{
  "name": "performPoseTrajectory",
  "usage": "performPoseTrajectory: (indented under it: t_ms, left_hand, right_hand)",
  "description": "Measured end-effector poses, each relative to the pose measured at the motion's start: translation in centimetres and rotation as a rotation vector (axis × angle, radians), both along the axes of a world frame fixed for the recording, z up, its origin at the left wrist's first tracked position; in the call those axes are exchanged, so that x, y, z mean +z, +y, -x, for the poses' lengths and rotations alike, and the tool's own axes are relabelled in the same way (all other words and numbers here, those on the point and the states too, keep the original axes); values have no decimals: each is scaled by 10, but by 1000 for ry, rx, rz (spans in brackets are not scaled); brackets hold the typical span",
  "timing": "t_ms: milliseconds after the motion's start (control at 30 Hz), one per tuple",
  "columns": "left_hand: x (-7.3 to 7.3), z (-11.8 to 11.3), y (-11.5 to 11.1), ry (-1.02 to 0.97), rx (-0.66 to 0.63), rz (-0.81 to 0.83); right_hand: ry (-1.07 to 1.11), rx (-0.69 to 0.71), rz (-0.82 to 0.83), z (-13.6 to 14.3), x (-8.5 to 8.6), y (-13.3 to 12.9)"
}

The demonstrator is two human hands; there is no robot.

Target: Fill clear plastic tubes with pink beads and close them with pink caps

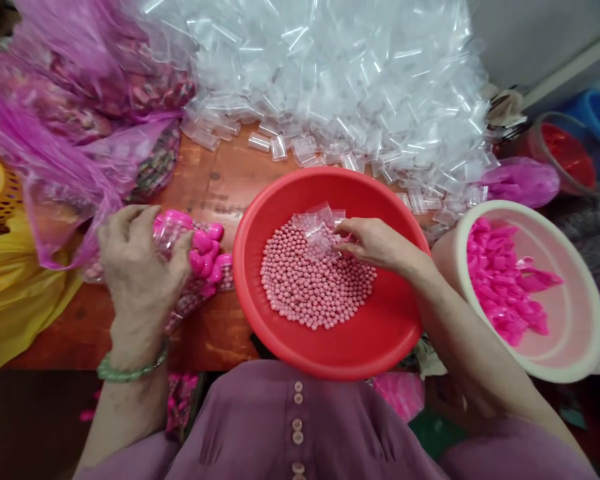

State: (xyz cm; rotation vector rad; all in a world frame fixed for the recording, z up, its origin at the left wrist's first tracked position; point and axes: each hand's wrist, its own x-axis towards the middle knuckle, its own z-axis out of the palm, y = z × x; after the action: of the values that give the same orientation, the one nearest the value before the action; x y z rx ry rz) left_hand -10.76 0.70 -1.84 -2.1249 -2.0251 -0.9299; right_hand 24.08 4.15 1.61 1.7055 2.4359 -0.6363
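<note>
A red basin [330, 360] holds many small pink beads [315, 287], with several clear plastic pieces [320, 223] lying on top of them. My right hand [375, 243] reaches into the basin from the right, thumb and fingers drawn together at the clear pieces; something small and pink shows at the fingertips, too unclear to name. To the left of the basin, my left hand [143, 263] is curled over filled clear containers with bright pink parts [207, 253]. Its fingers bend around a clear, bead-filled container with a pink top [173, 223].
Clear plastic cases [330, 73] are heaped across the back. Purple bags [80, 127] and a yellow basket [0, 193] stand left. At right, a pale bucket [580, 320] holds pink parts [505, 280]; a clear tub [570, 150] is behind it.
</note>
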Motion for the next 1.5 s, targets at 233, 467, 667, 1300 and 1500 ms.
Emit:
performPoseTrajectory:
  t_ms: [233, 467, 667, 1300, 1500]
  left_hand:
    - [21, -64, -13, -161, -383, -102]
    - [16, -95, -17, -138, -614, 38]
    - [25, -101, -16, 200, -671, 334]
    - [20, -92, -4, -611, -642, 115]
    - [17, -92, -6, -648, -526, 102]
  right_hand:
    - [-154, 123, -6, 35, -23, -6]
    - [67, 164, 22, 32, -28, -4]
    - [461, 273, -15, 35, -22, -15]
    - [706, 139, 232, 40, -3, -17]
    - [-293, 438, -10, 65, -24, -12]
